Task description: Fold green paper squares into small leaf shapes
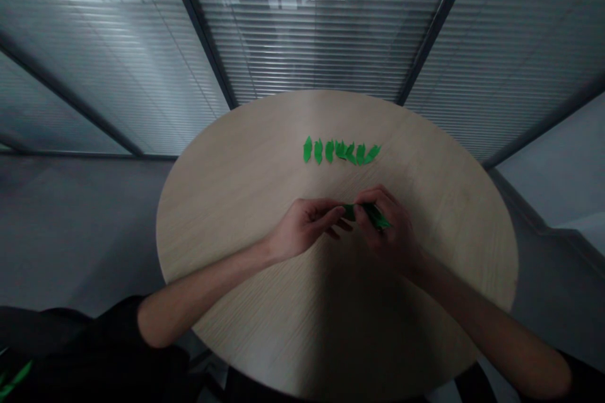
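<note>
My left hand (306, 225) and my right hand (387, 227) meet over the middle of a round light wooden table (236, 214). Both pinch a small green folded paper piece (371, 214) between their fingertips; the right hand covers most of it. Farther back on the table lies a row of several green folded paper pieces (340, 152), side by side, apart from my hands.
Glass walls with lowered blinds (302, 25) and dark frames stand close behind the table. Grey floor shows on the left and right. A bit of green paper (14, 378) lies on my dark lap at the lower left.
</note>
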Motion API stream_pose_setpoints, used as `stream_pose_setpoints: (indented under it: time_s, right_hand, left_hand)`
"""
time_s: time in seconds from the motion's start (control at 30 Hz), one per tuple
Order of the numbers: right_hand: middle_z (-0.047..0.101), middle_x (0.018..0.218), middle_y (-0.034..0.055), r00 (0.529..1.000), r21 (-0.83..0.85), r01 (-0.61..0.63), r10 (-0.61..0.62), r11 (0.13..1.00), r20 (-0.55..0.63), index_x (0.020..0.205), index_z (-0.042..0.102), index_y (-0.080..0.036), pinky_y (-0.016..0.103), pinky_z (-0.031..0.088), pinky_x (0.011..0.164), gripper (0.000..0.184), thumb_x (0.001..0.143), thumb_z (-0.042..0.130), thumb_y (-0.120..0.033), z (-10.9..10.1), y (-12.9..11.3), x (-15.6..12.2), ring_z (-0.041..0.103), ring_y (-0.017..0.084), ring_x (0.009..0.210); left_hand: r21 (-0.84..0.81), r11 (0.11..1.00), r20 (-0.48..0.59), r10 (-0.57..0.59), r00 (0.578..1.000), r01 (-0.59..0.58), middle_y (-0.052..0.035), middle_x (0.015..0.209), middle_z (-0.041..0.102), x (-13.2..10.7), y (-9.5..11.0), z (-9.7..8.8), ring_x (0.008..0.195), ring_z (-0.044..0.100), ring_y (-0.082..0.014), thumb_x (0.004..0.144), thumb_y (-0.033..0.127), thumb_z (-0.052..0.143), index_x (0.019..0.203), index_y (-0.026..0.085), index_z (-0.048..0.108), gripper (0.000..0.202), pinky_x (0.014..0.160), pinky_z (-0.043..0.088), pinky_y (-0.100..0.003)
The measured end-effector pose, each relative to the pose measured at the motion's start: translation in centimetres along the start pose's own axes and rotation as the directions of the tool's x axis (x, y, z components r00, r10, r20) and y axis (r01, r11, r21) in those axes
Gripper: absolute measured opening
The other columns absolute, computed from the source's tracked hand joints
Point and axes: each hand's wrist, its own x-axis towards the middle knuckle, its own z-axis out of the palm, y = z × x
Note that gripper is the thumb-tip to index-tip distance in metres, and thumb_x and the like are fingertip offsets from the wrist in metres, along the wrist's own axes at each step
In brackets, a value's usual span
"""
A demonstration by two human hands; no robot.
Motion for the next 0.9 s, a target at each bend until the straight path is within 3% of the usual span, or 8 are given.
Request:
stream_pose_setpoints:
  time_s: [0.3,0.5,0.9]
  right_hand:
    - [0.061,0.086,0.0020,1.000,-0.003,0.003,-0.003,1.000,-0.001,0.094,0.056,-0.025,0.035,0.051,0.075,0.010,0.101,0.056,-0.017,-0.04,0.14,-0.02,0.060,0.019,0.081]
    - [0.062,0.088,0.0027,1.000,-0.005,-0.019,0.019,1.000,0.003,0.095,0.057,-0.025,0.036,0.053,0.077,0.009,0.101,0.056,-0.018,-0.07,0.20,-0.05,0.061,0.020,0.082]
    - [0.065,0.091,0.0038,1.000,0.013,-0.006,0.006,1.000,0.025,0.102,0.059,-0.025,0.036,0.055,0.076,0.004,0.100,0.058,-0.021,0.02,0.02,-0.06,0.064,0.020,0.083]
  left_hand:
    - [-0.001,1.000,0.029,-0.004,1.000,0.004,-0.0139,0.093,0.081,0.05,0.02,-0.09,0.080,0.077,-0.0189,0.101,0.050,0.065,0.113,0.009,0.076,0.044,0.069,0.064,-0.027]
    - [0.002,1.000,0.052,0.021,0.998,-0.021,-0.0157,0.100,0.081,-0.15,0.48,0.00,0.087,0.079,-0.0213,0.103,0.049,0.062,0.114,0.010,0.075,0.043,0.070,0.064,-0.028]
    - [0.156,0.984,-0.072,0.094,0.993,-0.082,-0.0109,0.086,0.081,-0.31,0.14,0.13,0.073,0.076,-0.0178,0.101,0.050,0.065,0.100,0.011,0.077,0.041,0.068,0.064,-0.028]
